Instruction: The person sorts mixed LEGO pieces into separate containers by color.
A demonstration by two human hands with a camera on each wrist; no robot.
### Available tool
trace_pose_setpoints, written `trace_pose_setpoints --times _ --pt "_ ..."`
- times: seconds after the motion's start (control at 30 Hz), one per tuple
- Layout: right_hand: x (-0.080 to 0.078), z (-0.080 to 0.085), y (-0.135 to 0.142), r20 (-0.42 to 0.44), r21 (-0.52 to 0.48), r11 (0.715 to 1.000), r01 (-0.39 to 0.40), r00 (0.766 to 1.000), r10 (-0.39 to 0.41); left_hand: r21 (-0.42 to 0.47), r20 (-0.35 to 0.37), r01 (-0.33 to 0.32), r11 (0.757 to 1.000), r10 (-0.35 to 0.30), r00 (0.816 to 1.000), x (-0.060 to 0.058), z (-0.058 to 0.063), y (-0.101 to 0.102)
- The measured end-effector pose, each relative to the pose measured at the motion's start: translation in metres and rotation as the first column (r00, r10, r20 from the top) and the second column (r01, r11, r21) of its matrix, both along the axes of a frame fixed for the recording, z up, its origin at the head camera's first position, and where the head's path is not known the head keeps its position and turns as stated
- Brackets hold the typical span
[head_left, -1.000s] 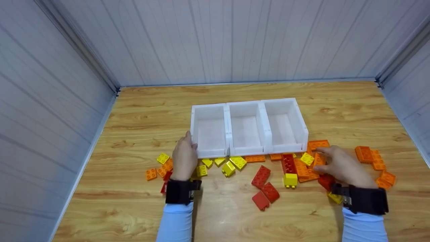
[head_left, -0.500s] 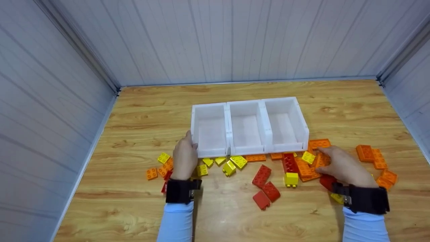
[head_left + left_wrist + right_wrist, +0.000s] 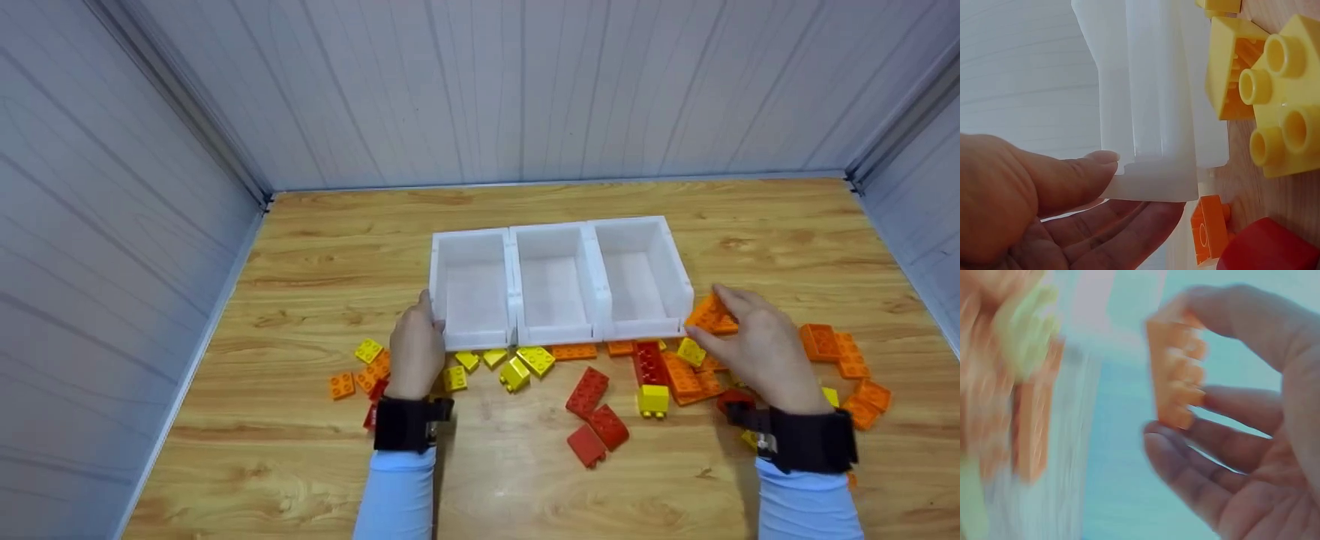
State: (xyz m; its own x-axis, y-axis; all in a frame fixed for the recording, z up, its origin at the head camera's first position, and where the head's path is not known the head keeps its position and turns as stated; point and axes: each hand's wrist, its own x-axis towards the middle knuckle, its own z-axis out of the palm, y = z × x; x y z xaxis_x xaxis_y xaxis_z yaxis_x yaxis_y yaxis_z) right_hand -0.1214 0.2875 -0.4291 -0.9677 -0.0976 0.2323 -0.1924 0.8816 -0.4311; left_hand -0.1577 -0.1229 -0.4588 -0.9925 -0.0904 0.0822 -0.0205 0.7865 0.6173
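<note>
My left hand (image 3: 417, 352) grips the near left corner of the left white bin (image 3: 475, 342). In the left wrist view the thumb lies on one face of its plastic wall (image 3: 1154, 183) and the fingers curl behind it. Between the thumb and fingers of my right hand (image 3: 769, 352) is an orange toy building brick (image 3: 1171, 377), pinched at its ends. This brick is off the pile, beside the right bin (image 3: 645, 328). The right wrist view is blurred. The middle bin (image 3: 556, 334) stands between the other two; all three are bare inside.
Yellow bricks (image 3: 535, 361), red bricks (image 3: 587, 391) and orange bricks (image 3: 681, 375) lie scattered along the bins' near side. More orange bricks (image 3: 819, 343) lie at the right, and a small orange brick (image 3: 342, 385) at the left. Panel walls (image 3: 480, 90) enclose the wooden table (image 3: 337, 255).
My right hand has taken an orange brick from the right-hand pile and moved it up and left, close to the right bin. The left hand keeps its grip on the left bin.
</note>
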Motion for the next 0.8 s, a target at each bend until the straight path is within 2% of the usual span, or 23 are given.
trace_pose_setpoints --times 0.1,0.17,0.33,0.43,0.53,0.6,0.67,0.8 --pt "-0.009 -0.001 -0.016 -0.068 -0.027 0.999 -0.029 0.997 0.027 0.013 0.012 0.002 1.000 -0.002 1.000 0.000 -0.001 0.001" --pt "-0.019 -0.003 -0.025 -0.043 -0.023 0.998 -0.058 0.997 0.057 0.021 0.029 -0.001 1.000 0.000 1.000 0.000 -0.003 0.001" --pt "-0.053 -0.006 -0.041 0.093 0.061 0.986 -0.154 0.985 0.148 0.024 0.045 -0.008 1.000 0.007 0.999 -0.001 -0.004 0.000" --pt "-0.073 -0.007 -0.046 0.166 0.106 0.975 -0.195 0.970 0.176 0.013 0.022 0.005 1.000 -0.005 1.000 -0.003 -0.003 0.001" --pt "-0.085 -0.011 -0.050 0.232 0.129 0.962 -0.241 0.950 0.207 -0.009 0.007 0.011 1.000 -0.011 1.000 -0.003 -0.001 0.003" --pt "-0.088 -0.013 -0.052 0.244 0.146 0.950 -0.277 0.940 0.237 -0.020 0.012 0.006 1.000 -0.006 1.000 -0.002 0.000 0.003" --pt "-0.085 -0.013 -0.051 0.232 0.132 0.949 -0.286 0.940 0.251 -0.023 0.024 0.005 1.000 -0.005 1.000 -0.001 0.000 0.003" --pt "-0.062 -0.002 -0.047 0.119 0.039 0.975 -0.220 0.969 0.214 -0.010 0.043 0.004 1.000 -0.003 0.999 0.000 0.003 -0.001"
